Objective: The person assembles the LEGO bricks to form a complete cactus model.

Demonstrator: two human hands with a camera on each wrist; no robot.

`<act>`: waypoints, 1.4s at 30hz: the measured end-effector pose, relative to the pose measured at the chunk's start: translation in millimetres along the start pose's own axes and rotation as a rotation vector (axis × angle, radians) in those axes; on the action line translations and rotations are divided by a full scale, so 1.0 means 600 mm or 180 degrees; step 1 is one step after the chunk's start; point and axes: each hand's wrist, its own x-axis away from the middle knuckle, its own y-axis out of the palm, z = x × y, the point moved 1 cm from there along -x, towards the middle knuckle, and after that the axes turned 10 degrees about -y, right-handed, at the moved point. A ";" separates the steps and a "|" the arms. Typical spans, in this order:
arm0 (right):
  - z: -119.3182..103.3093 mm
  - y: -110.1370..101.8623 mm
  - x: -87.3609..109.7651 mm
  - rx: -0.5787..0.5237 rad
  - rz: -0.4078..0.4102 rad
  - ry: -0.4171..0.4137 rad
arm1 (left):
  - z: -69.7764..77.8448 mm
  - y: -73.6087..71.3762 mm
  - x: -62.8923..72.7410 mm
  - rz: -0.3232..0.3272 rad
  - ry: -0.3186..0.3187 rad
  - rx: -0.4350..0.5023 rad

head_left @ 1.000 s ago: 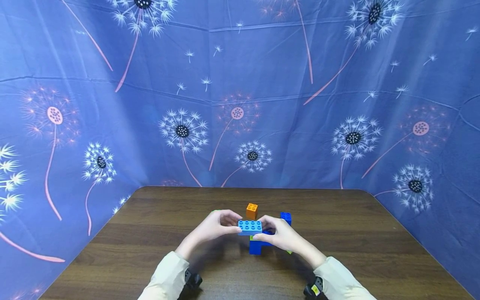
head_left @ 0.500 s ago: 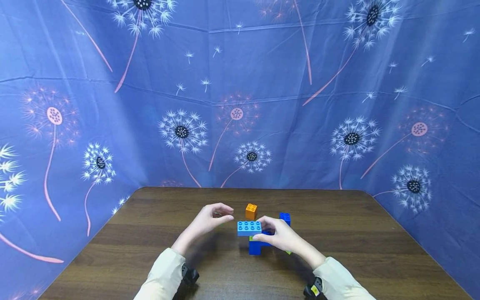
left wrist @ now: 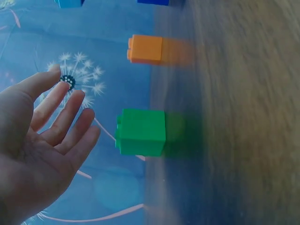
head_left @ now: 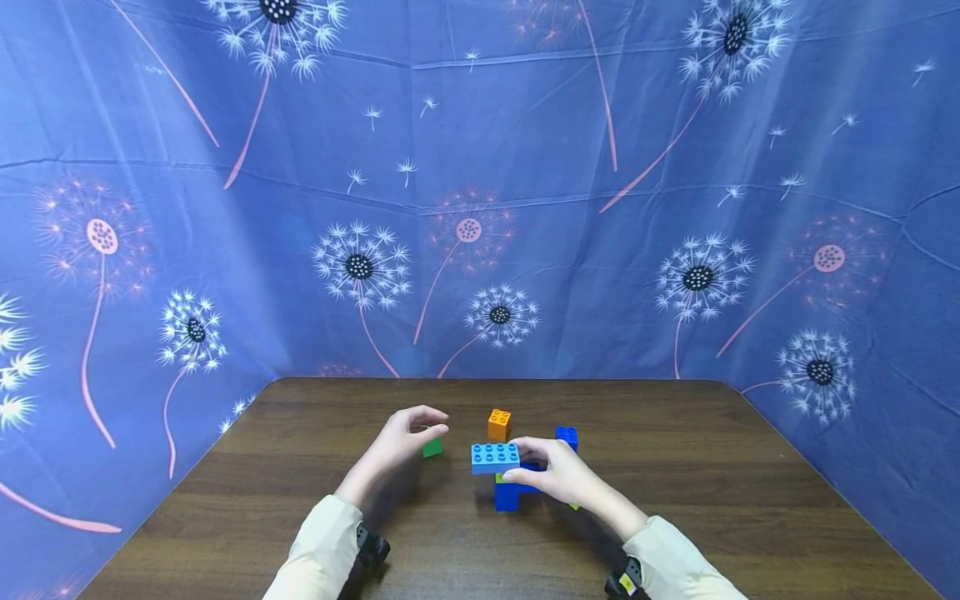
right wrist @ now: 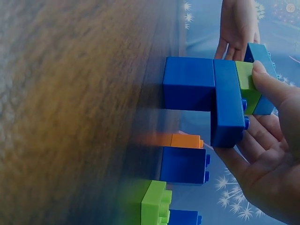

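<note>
My right hand (head_left: 555, 471) holds a stack of toy building bricks, its thumb on a lime green brick (right wrist: 246, 86). On top lies a light blue brick (head_left: 495, 458) with two rows of studs. Below the lime brick come a longer dark blue brick (right wrist: 228, 103) and a dark blue bottom brick (head_left: 506, 497). Whether the stack touches the table is unclear. My left hand (head_left: 401, 437) is empty, fingers loosely bent, just above and beside a green brick (left wrist: 141, 132). In the head view that hand partly hides the green brick.
An orange brick (head_left: 498, 425) stands behind the stack on the wooden table (head_left: 675, 500). To its right is a dark blue brick (head_left: 566, 436). The right wrist view also has another lime green brick (right wrist: 154, 204) beside them. A patterned blue cloth (head_left: 555, 167) hangs behind the table.
My left hand has left the light blue brick and moved left to the green brick, which now shows in the head view. The right hand keeps its hold on the stack, almost still.
</note>
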 end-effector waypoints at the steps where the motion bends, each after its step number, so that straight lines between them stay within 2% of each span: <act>1: 0.000 0.000 0.001 -0.0001 0.0004 0.0031 | -0.003 0.000 -0.001 0.0015 0.0016 -0.0018; 9: 0.001 0.001 0.002 0.0067 0.0061 0.0125 | -0.016 -0.004 -0.005 0.0190 -0.0073 -0.0041; 15: 0.000 0.002 0.002 0.0078 0.0123 0.0154 | -0.022 -0.006 -0.007 0.0312 -0.0113 -0.0207; 22: -0.001 0.002 0.001 0.0074 0.0146 0.0166 | -0.033 -0.005 -0.012 0.0182 -0.0291 -0.0273; 26: -0.002 0.002 0.000 0.0069 0.0141 0.0144 | -0.039 -0.005 -0.012 0.0199 -0.0317 -0.0292; 30: -0.003 0.003 -0.001 0.0063 0.0115 0.0106 | -0.047 -0.005 -0.012 0.0236 -0.0440 -0.0332; 35: -0.004 0.003 -0.001 0.0073 0.0089 0.0077 | -0.052 -0.006 -0.012 0.0128 -0.0554 -0.0392; 42: -0.003 0.002 -0.002 0.0047 0.0084 0.0118 | -0.054 -0.006 -0.013 0.0066 -0.0484 -0.0479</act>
